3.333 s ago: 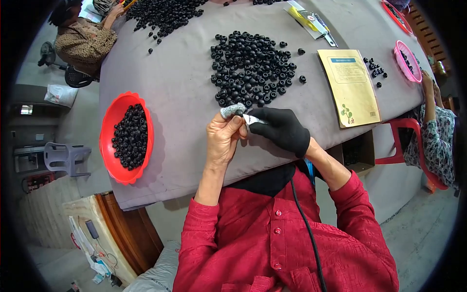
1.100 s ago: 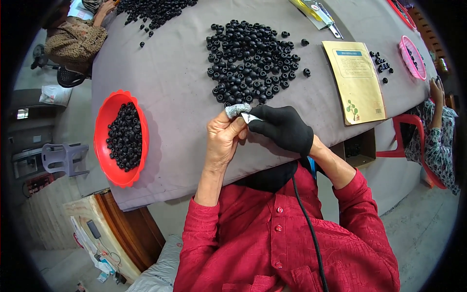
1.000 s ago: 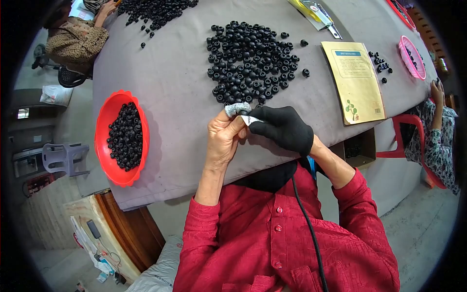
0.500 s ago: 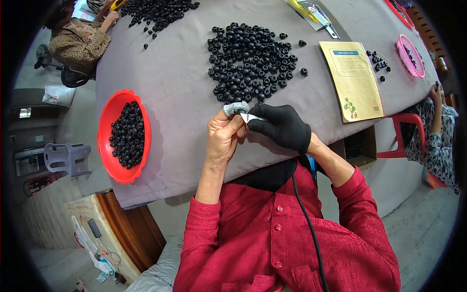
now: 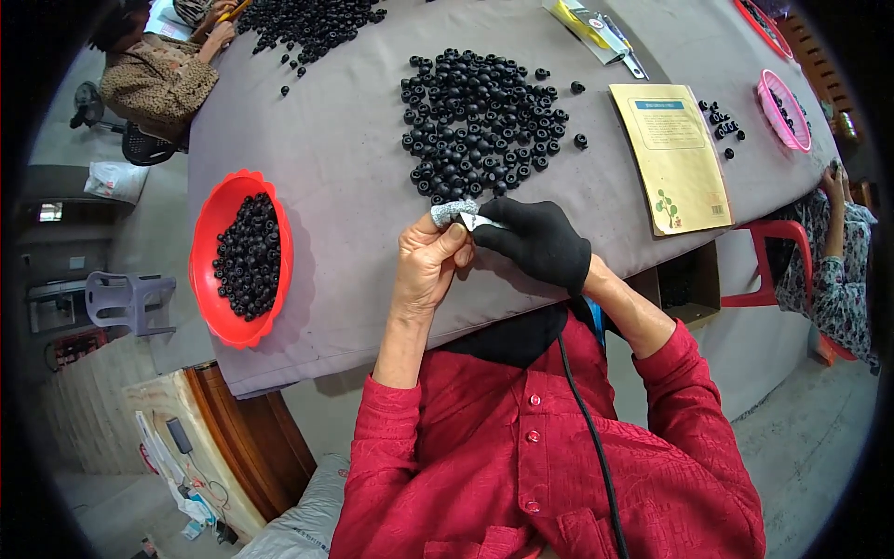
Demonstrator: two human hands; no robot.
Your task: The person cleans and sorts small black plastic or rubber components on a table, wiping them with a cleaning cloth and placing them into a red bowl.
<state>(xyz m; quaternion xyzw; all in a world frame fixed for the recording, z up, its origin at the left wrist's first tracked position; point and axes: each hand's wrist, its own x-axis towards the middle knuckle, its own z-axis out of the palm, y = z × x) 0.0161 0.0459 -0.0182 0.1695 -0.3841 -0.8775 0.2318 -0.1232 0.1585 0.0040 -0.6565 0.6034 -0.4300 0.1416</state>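
Note:
Just in front of the black pile, both my hands meet at the fingertips. My left hand point(image 5: 426, 261) is bare, with a speckled grey-white wrap point(image 5: 453, 211) round one fingertip. Its thumb and fingers are pinched together, and whatever lies between them is hidden. On my right hand point(image 5: 545, 244) is a black glove. Its fingers are closed on a small whitish flat piece point(image 5: 479, 223), which points at the left thumb; its exact kind does not show. Directly beyond my hands lies a pile of small round black parts point(image 5: 484, 121), many with a ring-shaped opening.
A red scalloped bowl point(image 5: 207, 303) of black parts stands left. A yellow booklet point(image 5: 670, 158), a packaged tool point(image 5: 596, 33) and a pink basket point(image 5: 765, 98) lie right on the grey cloth point(image 5: 345, 121). A person point(image 5: 158, 88) sits far left, another point(image 5: 829, 252) at right.
The whitish piece has tilted slightly between my fingertips. My hands stay together in nearly the same place; the whole view has shifted a little.

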